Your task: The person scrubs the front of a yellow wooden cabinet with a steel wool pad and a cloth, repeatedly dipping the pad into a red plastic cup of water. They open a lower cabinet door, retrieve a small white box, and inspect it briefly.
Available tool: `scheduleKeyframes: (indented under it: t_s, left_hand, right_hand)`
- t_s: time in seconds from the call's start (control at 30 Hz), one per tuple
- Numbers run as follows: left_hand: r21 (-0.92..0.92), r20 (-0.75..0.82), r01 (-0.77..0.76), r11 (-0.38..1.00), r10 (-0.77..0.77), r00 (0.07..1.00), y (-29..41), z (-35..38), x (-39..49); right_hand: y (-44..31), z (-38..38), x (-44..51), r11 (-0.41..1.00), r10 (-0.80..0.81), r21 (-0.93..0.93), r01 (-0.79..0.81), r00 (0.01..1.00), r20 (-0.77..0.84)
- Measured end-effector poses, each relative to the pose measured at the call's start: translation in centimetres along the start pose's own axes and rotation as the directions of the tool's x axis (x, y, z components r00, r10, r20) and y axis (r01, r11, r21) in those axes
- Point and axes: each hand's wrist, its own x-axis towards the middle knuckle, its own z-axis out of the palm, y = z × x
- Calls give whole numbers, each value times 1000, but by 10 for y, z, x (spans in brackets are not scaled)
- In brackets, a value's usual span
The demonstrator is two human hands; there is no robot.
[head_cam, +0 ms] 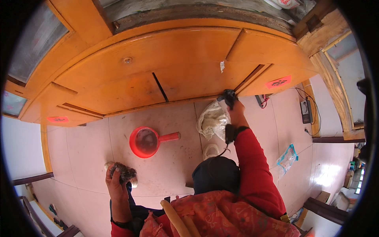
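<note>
At the lower left, my left hand grips a dark grey wad that looks like steel wool, held above the floor. My right hand reaches forward and presses a dark cloth to the lower front edge of an orange wooden cabinet. Between my hands and further forward, a red plastic dipper with murky water inside rests on the tiles, its handle pointing right. Just beside my right hand lies a crumpled whitish woven sack, partly covered by the wrist.
Pinkish floor tiles carry dark specks. Right of me lies a blue-and-clear plastic packet. A black device with a cable stands by the right wall. Red paper squares with writing are stuck to the cabinet, one at right.
</note>
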Motion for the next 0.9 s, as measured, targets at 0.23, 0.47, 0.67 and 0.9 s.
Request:
scheduleKeyframes:
  t_s: [0.23, 0.47, 0.67, 0.9]
  left_hand:
    - [-64, 39, 18, 998, -15, 999, 4, -8, -7]
    - [-82, -4, 9, 997, -9, 1000, 11, -14, -8]
    - [-123, 54, -6, 992, 13, 998, 13, -9, -10]
    - [-174, 181, -36, 984, 68, 981, 27, 5, -23]
  right_hand:
    - [130, 85, 25, 914, -70, -352, 201, 934, 351]
    - [197, 191, -166, 890, 384, -419, -177, 787, 482]
    - [204, 212, -269, 737, 532, -649, 191, 429, 730]
    - [90, 148, -233, 536, 230, -316, 783, 225, 947]
